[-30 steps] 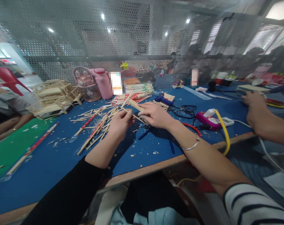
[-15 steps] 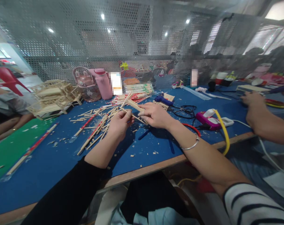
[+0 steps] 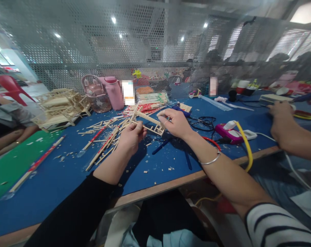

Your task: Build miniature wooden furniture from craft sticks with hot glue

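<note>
My left hand [image 3: 131,139] pinches the near-left side of a small frame of thin wooden sticks [image 3: 150,118], held above the blue tabletop. My right hand [image 3: 175,122] is beside the frame's right end. Its fingertips are pressed together; whether they hold a small piece or touch the frame I cannot make out. Loose wooden sticks [image 3: 111,140] lie heaped left of and behind my left hand, some in red-printed wrappers. A blue glue gun [image 3: 182,110] lies partly hidden behind my right hand. Below the frame is a tool with blue handles [image 3: 160,146].
Built stick structures [image 3: 60,108] stand at the left, near a pink bottle [image 3: 113,92]. A magenta power strip [image 3: 228,133] with a yellow cable [image 3: 244,140] is on the right. A co-worker's hand [image 3: 282,115] is at far right; another person's arm rests at far left.
My right hand has drawn back to the right from the stick frame, uncovering its right end. My left hand keeps hold of the frame.
</note>
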A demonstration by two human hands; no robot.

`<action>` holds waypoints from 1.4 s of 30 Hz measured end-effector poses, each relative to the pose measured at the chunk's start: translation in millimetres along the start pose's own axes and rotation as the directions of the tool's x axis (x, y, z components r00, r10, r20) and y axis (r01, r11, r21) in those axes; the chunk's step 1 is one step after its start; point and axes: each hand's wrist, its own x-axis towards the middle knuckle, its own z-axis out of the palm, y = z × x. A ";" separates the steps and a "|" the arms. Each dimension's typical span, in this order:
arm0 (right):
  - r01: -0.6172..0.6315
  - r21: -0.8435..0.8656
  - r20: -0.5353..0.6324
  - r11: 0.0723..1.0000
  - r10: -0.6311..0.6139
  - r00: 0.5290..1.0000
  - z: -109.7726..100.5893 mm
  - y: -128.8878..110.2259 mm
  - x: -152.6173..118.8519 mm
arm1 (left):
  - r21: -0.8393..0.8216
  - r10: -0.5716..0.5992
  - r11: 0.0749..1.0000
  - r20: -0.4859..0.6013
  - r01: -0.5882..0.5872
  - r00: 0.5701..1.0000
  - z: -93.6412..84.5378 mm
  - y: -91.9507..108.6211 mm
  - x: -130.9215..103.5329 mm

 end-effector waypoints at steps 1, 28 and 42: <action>-0.061 -0.020 0.006 0.998 0.061 0.998 0.1 0.6 0.0 | -0.017 -0.013 1.000 -0.014 0.013 1.000 0.0 0.9 0.0; 0.028 -0.281 0.216 0.959 0.035 0.976 19.5 25.5 1.8 | 0.938 0.133 0.161 0.288 -0.307 0.948 -13.1 1.3 -3.8; -0.177 -0.147 -0.014 0.973 0.177 0.984 6.8 30.2 -1.4 | 0.856 0.608 0.430 -0.041 -0.285 0.793 -34.6 38.2 7.2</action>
